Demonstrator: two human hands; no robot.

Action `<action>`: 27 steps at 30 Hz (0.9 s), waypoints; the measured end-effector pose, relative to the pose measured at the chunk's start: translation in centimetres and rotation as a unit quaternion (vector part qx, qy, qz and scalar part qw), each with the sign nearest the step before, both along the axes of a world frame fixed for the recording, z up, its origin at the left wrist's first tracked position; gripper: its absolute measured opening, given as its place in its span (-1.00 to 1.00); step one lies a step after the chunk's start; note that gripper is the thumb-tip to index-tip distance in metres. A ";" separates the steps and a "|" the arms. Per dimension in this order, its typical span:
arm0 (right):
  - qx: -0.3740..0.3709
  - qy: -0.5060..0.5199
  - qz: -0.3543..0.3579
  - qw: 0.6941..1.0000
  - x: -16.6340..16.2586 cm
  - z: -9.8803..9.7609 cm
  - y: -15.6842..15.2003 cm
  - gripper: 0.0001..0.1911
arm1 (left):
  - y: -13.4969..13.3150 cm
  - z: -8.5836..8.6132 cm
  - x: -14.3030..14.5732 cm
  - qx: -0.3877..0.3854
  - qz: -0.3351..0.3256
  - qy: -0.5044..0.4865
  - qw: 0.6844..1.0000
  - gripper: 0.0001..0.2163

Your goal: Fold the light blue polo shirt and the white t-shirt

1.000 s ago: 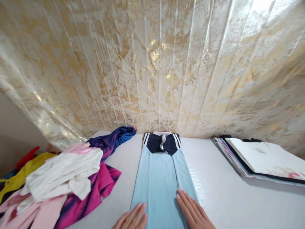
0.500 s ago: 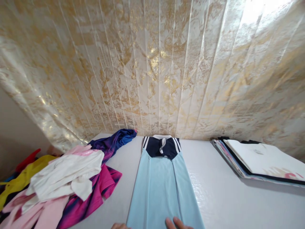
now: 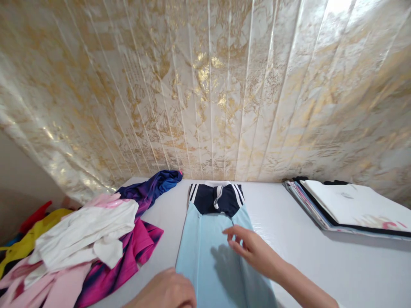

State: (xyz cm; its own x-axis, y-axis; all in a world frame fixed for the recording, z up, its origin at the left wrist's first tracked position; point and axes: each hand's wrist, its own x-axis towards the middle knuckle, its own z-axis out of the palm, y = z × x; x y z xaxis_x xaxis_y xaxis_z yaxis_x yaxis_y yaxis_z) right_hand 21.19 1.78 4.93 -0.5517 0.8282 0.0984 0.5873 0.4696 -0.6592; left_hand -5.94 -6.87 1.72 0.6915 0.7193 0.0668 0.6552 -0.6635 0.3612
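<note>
A light blue garment [image 3: 210, 252] with a navy, white-striped collar end [image 3: 215, 197] lies lengthwise on the white table [image 3: 321, 265], folded into a narrow strip. My right hand [image 3: 248, 248] hovers just above its middle, fingers apart and slightly curled, holding nothing. My left hand [image 3: 167, 291] rests at the garment's near left edge with the fingers curled under; what they hold, if anything, is hidden.
A loose heap of clothes [image 3: 86, 239] in white, pink, magenta, blue and yellow covers the table's left side. A flat stack of folded garments [image 3: 349, 207] lies at the right rear. A gold-and-white sheet [image 3: 205, 85] hangs behind the table.
Both hands slid back off the garment toward me. The right hand has come forward again over its middle, and the left has returned to the near left edge with fingers curled.
</note>
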 end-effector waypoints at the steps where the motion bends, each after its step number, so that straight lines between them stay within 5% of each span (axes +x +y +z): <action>1: 0.020 -0.006 -0.045 0.999 -0.6 0.0 2.5 -0.71 | 2.2 1.3 0.2 -0.014 0.062 -0.007 0.998 -0.84; 4: 0.062 -0.031 -0.149 0.986 -2.9 -0.7 9.7 -0.65 | 10.5 4.3 0.1 -0.023 0.179 -0.049 0.982 -0.77; 6: 0.080 -0.035 -0.175 0.981 -4.4 -1.3 13.5 -0.64 | 16.6 4.9 -0.4 0.020 0.235 -0.078 0.969 -0.71; 11: 0.119 -0.049 -0.200 0.971 -5.1 -2.1 19.3 -0.65 | 27.2 2.5 -2.2 0.041 0.279 -0.070 0.957 -0.61; 16: 0.080 -0.122 -0.228 0.963 -2.4 -3.0 23.2 -0.67 | 29.5 0.5 -1.9 0.023 0.299 -0.057 0.952 -0.68; 27: -0.014 -0.211 -0.156 0.965 0.0 -1.9 24.5 -0.63 | 30.2 1.3 -1.8 -0.055 0.232 -0.047 0.970 -0.67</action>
